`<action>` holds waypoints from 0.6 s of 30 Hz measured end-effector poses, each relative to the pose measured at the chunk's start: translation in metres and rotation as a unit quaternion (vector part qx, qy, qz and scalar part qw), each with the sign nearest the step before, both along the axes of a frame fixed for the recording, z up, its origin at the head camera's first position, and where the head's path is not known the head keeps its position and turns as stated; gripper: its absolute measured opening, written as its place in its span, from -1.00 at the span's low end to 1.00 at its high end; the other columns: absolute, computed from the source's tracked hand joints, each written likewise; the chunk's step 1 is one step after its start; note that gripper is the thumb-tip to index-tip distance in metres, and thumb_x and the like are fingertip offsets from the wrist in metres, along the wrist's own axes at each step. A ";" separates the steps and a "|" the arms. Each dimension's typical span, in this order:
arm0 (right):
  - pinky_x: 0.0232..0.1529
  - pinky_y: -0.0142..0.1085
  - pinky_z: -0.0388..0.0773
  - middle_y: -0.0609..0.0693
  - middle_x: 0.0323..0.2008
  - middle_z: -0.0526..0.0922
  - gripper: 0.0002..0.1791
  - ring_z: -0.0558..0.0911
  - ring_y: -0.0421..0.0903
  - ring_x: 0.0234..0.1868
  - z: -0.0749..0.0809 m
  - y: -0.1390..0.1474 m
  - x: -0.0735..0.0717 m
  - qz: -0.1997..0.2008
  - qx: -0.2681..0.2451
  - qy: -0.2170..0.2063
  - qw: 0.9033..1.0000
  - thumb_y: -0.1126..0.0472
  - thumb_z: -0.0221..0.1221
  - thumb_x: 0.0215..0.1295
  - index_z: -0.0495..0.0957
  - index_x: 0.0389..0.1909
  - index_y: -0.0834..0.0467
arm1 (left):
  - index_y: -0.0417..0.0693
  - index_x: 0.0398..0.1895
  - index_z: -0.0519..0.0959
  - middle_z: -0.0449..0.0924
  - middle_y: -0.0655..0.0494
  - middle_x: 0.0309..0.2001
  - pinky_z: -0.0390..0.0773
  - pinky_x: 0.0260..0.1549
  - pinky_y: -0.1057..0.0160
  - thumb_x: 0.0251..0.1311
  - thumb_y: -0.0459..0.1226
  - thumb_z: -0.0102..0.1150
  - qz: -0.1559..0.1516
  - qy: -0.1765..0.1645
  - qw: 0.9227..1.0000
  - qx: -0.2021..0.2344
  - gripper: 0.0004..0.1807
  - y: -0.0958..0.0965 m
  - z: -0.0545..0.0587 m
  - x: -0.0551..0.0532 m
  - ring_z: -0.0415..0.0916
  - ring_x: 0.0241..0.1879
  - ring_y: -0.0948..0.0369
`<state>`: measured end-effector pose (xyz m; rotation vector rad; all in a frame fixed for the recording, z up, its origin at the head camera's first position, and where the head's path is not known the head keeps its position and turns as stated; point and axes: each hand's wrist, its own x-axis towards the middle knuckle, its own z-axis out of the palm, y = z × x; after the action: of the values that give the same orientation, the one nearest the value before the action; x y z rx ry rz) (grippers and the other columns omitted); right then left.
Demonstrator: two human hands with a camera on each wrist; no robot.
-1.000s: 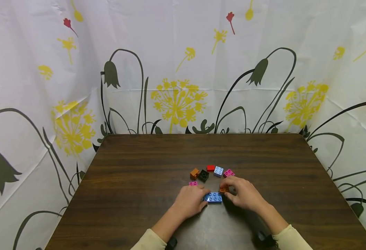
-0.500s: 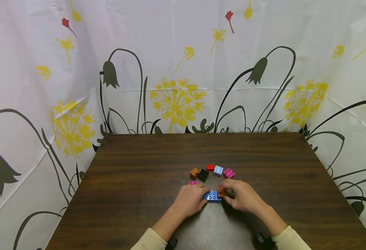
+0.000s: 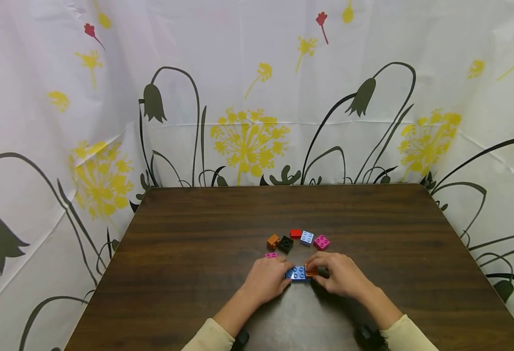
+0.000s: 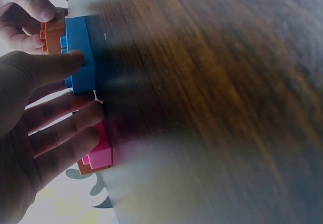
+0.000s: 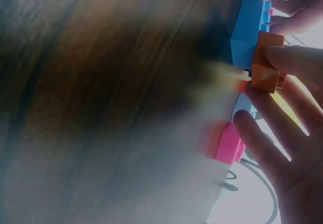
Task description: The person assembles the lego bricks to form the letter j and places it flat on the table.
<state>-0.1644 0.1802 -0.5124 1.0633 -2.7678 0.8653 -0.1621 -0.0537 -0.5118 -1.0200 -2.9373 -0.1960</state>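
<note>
The tabletop reaches well beyond my hands, its far edge meeting the flowered cloth; its side edges lie well apart from both hands, with broad strips of brown wood outward of each. Between my hands the room is narrow, spanned by the blue brick. Ahead, loose bricks form an arc: a half-hidden pink brick just beyond my left fingers, then a loose orange brick, a black brick, a red brick and a light blue brick, ending in a pink brick a little beyond my right hand. More wood separates the arc from the far edge.

My left hand pinches the left end of the blue brick, thumb on the side nearer me, with the lower fingers extended beyond it. My right hand grips a small orange brick between thumb and fingers, over the right end of the blue brick and overhanging it; whether it is fully seated I cannot tell. The right hand's remaining fingers are spread.
</note>
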 end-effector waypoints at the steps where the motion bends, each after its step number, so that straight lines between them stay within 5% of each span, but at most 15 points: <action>1: -0.19 -0.14 0.61 -0.30 -0.12 0.65 -0.80 0.64 -0.26 -0.14 0.000 0.000 -0.001 0.000 0.001 0.000 1.000 0.21 0.44 0.08 0.73 -0.26 -0.08 | 0.12 -0.02 0.69 0.61 0.22 -0.29 0.53 -0.49 0.25 0.15 0.02 0.36 -0.001 0.001 1.000 0.000 -0.64 0.000 0.000 0.000 0.57 -0.36 0.25; 12: -0.21 -0.14 0.61 -0.29 -0.12 0.66 -0.82 0.65 -0.24 -0.14 0.004 0.000 -0.002 0.002 0.027 -0.002 1.000 0.17 0.42 0.11 0.75 -0.24 -0.07 | 0.13 0.02 0.68 0.62 0.24 -0.21 0.56 -0.44 0.25 0.16 -0.02 0.36 0.012 0.009 0.999 0.031 -0.63 -0.006 0.004 0.005 0.58 -0.31 0.28; 18: -0.13 -0.09 0.60 -0.28 -0.11 0.67 -0.83 0.64 -0.21 -0.06 0.006 0.001 -0.001 -0.006 0.024 -0.023 0.999 0.18 0.41 0.13 0.75 -0.24 -0.08 | 0.12 -0.05 0.71 0.64 0.24 -0.25 0.57 -0.47 0.23 0.08 -0.11 0.43 0.097 0.053 0.986 0.128 -0.67 -0.026 0.011 0.005 0.57 -0.38 0.27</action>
<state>-0.1655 0.1810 -0.5065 1.0452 -2.8426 0.8371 -0.1567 -0.0801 -0.5005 -0.6829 -2.7964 -0.4824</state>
